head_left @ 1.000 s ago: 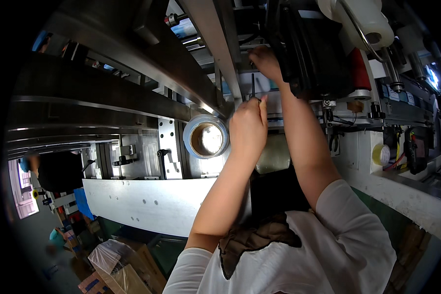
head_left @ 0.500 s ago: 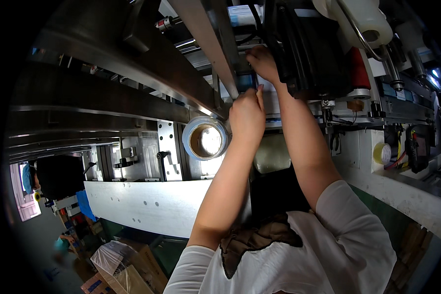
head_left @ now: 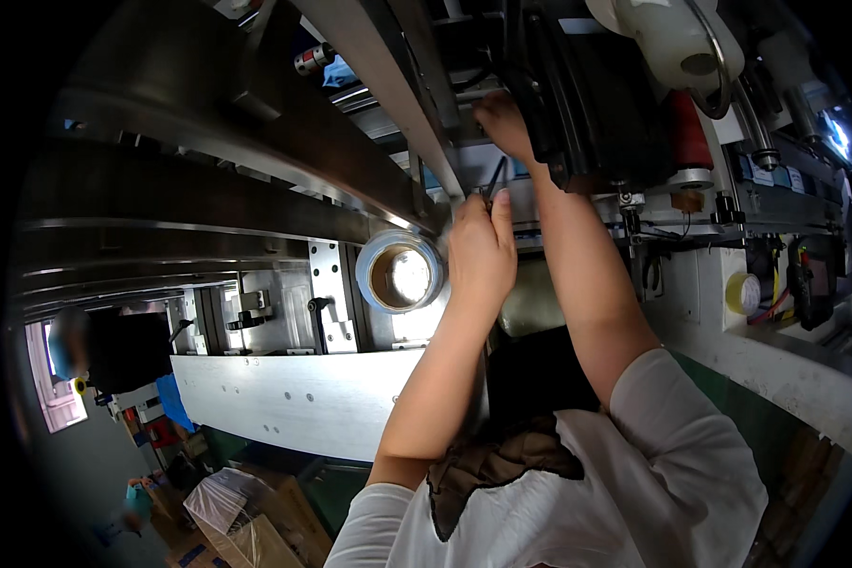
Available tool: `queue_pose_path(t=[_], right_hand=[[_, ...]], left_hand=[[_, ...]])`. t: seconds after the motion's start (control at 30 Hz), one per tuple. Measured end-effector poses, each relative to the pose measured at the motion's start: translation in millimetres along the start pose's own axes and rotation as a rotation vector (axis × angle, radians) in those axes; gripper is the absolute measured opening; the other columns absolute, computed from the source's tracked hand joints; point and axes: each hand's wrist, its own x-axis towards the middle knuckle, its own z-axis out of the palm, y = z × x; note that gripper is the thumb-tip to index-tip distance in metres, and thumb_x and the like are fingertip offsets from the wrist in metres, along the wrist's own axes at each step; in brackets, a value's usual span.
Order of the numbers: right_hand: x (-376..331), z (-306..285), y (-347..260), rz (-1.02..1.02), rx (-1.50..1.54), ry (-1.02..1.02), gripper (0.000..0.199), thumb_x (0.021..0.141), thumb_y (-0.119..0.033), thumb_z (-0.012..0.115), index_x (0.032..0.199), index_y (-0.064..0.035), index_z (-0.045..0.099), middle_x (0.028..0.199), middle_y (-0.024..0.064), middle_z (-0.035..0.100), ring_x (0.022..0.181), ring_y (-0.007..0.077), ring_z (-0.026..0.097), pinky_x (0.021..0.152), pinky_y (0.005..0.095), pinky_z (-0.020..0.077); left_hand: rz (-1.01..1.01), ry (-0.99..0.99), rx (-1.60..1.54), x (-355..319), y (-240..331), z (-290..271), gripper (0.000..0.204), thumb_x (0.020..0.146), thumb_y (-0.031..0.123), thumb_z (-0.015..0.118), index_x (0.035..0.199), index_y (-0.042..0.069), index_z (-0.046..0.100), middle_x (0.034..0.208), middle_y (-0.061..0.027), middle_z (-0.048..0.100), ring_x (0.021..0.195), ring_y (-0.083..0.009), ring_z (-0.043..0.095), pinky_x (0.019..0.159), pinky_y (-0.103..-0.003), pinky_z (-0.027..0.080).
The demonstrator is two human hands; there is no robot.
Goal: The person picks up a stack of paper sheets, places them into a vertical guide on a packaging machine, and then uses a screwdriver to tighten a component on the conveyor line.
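Left hand (head_left: pixel 480 251) pinching thin dark tool (head_left: pixel 493 179), upright, tip up

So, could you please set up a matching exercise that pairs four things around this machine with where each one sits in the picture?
Things:
1. roll of tape
2. left hand
3. right hand
4. yellow round button

Places:
A. high up, reaching beside the black housing
B. on the white panel at the far right
C. just left of the left hand, on the metal frame
D. at the centre, gripping a thin dark tool

Pairs: 1-C, 2-D, 3-A, 4-B
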Motion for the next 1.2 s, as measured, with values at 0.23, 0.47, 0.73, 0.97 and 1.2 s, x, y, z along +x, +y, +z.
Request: queue_pose_path(t=[0.23, 0.47, 0.73, 0.97, 1.2], right_hand=[[-3.1, 7.7, 7.6, -0.061, 0.015, 0.145, 0.020, 0.078, -0.009, 0.048, 0.092, -0.0053, 0.062, 0.098, 0.0130, 0.060, 0.096, 0.0289, 0.056, 0.084, 0.0370, 0.0443], [-3.1, 7.4, 2.4, -0.018, 0.024, 0.113, 0.021, 0.077, -0.010, 0.047, 0.091, -0.0057, 0.062, 0.101, 0.0115, 0.060, 0.098, 0.0276, 0.055, 0.087, 0.0370, 0.0430], [-4.0, 16.7, 8.1, -0.065, 0.000, 0.135, 0.019, 0.076, -0.010, 0.048, 0.090, -0.0071, 0.062, 0.100, 0.0099, 0.060, 0.100, 0.0266, 0.054, 0.089, 0.0361, 0.0415], [-4.0, 29.2, 20.7, -0.086, 0.031, 0.181, 0.017, 0.074, -0.009, 0.050, 0.087, -0.0080, 0.062, 0.099, 0.0084, 0.060, 0.101, 0.0254, 0.054, 0.088, 0.0350, 0.0426], [-5.6, 16.5, 10.1, -0.109, -0.042, 0.165, 0.018, 0.075, -0.010, 0.050, 0.088, -0.0080, 0.062, 0.100, 0.0070, 0.060, 0.103, 0.0247, 0.053, 0.089, 0.0346, 0.0423]], left_hand=[[-0.366, -0.202, -0.542, -10.0, 5.4, -5.0, 0.038, 0.096, 0.032, 0.033, 0.087, -0.002, 0.046, 0.068, -0.0118, 0.051, 0.058, -0.0167, 0.053, 0.043, -0.028, 0.043], [-0.333, -0.082, -0.711, -15.5, -6.8, 9.9, 0.033, 0.095, 0.030, 0.037, 0.098, -0.002, 0.047, 0.070, -0.0075, 0.050, 0.058, -0.0119, 0.052, 0.048, -0.024, 0.048], [-0.172, -0.079, -0.309, -3.8, -6.8, 6.9, 0.037, 0.091, 0.025, 0.049, 0.069, -0.003, 0.052, 0.063, -0.0088, 0.053, 0.050, -0.0131, 0.052, 0.045, -0.027, 0.042], [-0.018, -0.077, -0.182, 5.9, -17.1, 20.7, 0.040, 0.092, 0.029, 0.047, 0.065, -0.001, 0.051, 0.051, -0.0065, 0.050, 0.043, -0.0144, 0.050, 0.042, -0.028, 0.037], [-0.123, -0.066, -0.228, 9.8, -17.1, 15.1, 0.042, 0.092, 0.031, 0.046, 0.066, -0.001, 0.050, 0.050, -0.0067, 0.050, 0.041, -0.0135, 0.047, 0.042, -0.027, 0.038]])
